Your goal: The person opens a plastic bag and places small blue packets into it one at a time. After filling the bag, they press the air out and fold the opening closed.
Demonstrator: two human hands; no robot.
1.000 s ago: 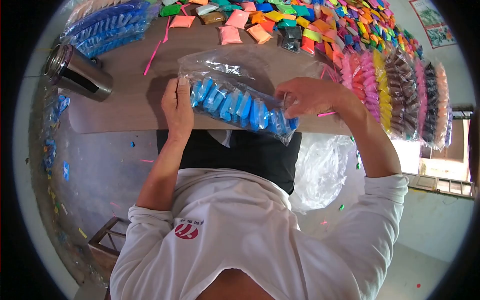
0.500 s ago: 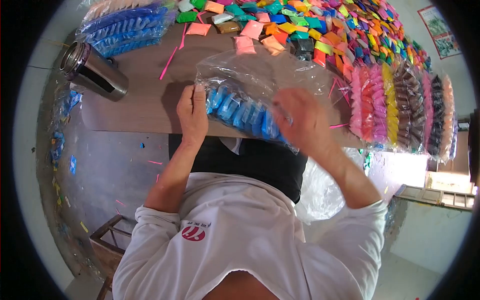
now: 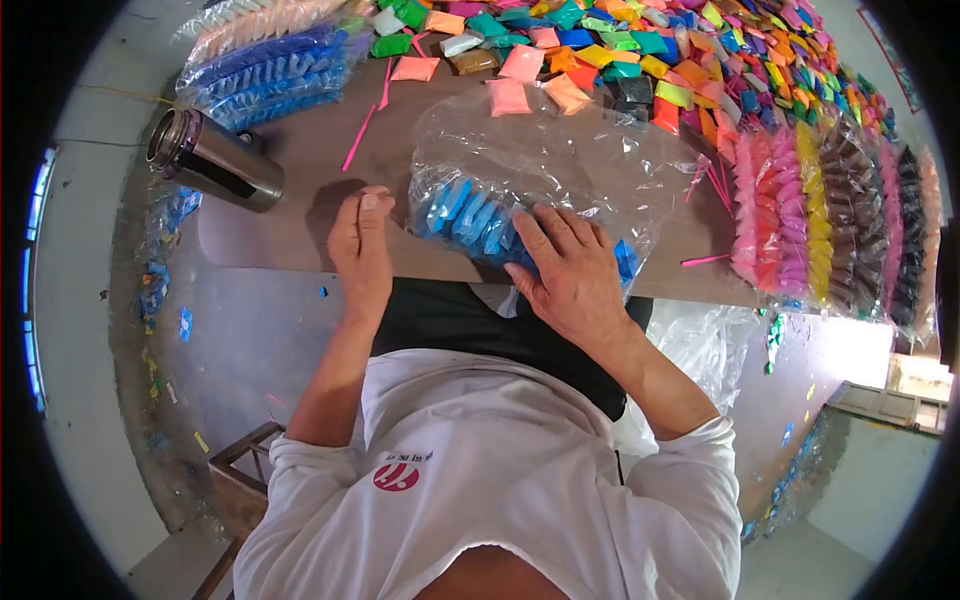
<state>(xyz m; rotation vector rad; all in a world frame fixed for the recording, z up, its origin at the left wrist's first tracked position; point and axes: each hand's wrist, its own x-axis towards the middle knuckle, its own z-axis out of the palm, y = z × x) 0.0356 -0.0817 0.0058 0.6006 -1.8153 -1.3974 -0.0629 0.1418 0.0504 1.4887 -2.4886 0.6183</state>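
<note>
A clear plastic bag (image 3: 560, 150) lies on the brown table (image 3: 310, 235), holding a row of blue packets (image 3: 470, 215) along its near side. My right hand (image 3: 575, 270) rests on the right part of that row, its fingers spread over the film. Just left of the bag, my left hand (image 3: 362, 245) is raised at the table edge, apart from the plastic. Its fingers are pressed together, and whether anything is between them is too small to see.
A steel flask (image 3: 215, 160) lies tilted at the left. Bagged blue rows (image 3: 265, 80) are behind it. Loose colourful packets (image 3: 690, 60) cover the back. Bagged coloured rows (image 3: 800, 215) line the right end. Pink strips (image 3: 365, 125) lie on the table.
My left hand has moved off the bag's left edge, leftwards. My right hand has come down flat onto the blue row. The view has shifted slightly.
</note>
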